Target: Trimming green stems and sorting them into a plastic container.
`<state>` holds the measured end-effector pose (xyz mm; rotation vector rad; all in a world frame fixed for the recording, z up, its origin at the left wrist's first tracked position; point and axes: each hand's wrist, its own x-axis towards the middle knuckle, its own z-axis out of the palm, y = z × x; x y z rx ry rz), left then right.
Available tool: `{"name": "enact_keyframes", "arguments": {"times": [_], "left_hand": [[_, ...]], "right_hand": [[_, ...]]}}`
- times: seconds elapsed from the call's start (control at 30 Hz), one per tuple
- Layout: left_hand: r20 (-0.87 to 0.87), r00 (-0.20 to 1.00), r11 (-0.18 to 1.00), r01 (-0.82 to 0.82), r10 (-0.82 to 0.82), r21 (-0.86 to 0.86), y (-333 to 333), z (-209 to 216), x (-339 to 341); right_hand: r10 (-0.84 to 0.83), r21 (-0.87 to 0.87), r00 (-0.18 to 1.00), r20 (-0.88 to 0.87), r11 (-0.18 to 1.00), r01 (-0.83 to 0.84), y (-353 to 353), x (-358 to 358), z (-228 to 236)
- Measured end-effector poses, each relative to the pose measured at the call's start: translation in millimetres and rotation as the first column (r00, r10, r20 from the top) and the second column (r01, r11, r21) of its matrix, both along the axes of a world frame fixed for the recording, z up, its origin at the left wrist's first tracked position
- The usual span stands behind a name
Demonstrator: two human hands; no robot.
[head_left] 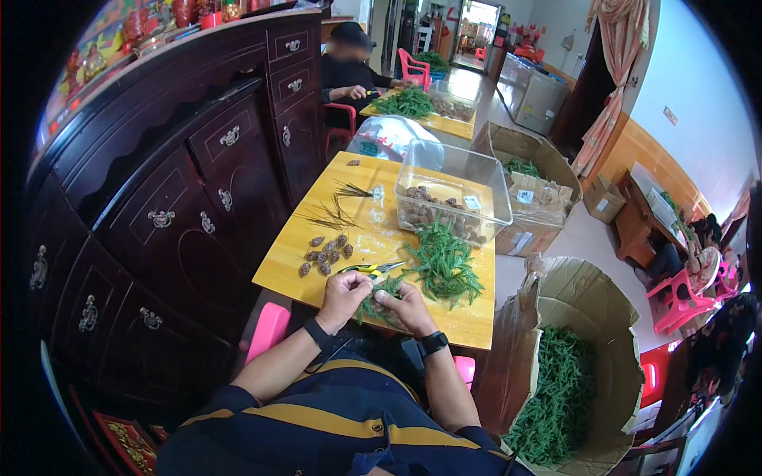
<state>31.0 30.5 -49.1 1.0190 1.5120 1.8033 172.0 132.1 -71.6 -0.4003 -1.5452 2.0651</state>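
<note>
Both my hands are closed in front of me over the near edge of a yellow wooden table (373, 230). My left hand (343, 300) pinches at a green artificial pine sprig (376, 310), and my right hand (410, 309) grips the same sprig with the thumb on top. Any wire between the fingertips is too small to make out. Pliers (371, 270) with yellow and black handles lie just beyond my fingers. A heap of green sprigs (443, 262) is right of them; small brown pine cones (324, 255) lie to the left. Thin dark wires (332, 216) are farther back.
A clear plastic bin (496, 194) with pine cones stands at the table's far right. An open carton (520, 349) of green sprigs is at my right, another carton (532, 206) behind it. Dark cabinets (182, 174) line the left. Another person (345, 71) sits at a farther table.
</note>
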Motion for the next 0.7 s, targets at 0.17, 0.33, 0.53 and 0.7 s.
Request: {"name": "enact_keyframes", "arguments": {"times": [0.17,0.33,0.53,0.7], "left_hand": [[0.037,0.992,0.992,0.124,-0.124,0.024,-5,12,5],[-0.019,0.984,0.984,0.177,-0.176,0.006,-7,15,6],[-0.064,0.997,0.999,0.032,-0.031,0.022,-7,10,6],[-0.076,0.997,1.0,-0.02,0.02,0.005,-6,9,-1]], "right_hand": [[0.267,-0.303,0.944,-0.194,0.899,-0.317,11,12,3],[0.331,-0.366,0.925,-0.186,0.851,-0.378,13,17,9],[0.19,-0.175,0.981,-0.028,0.966,-0.192,5,11,16],[-0.058,0.117,0.997,-0.047,0.991,0.063,10,1,-2]]}}
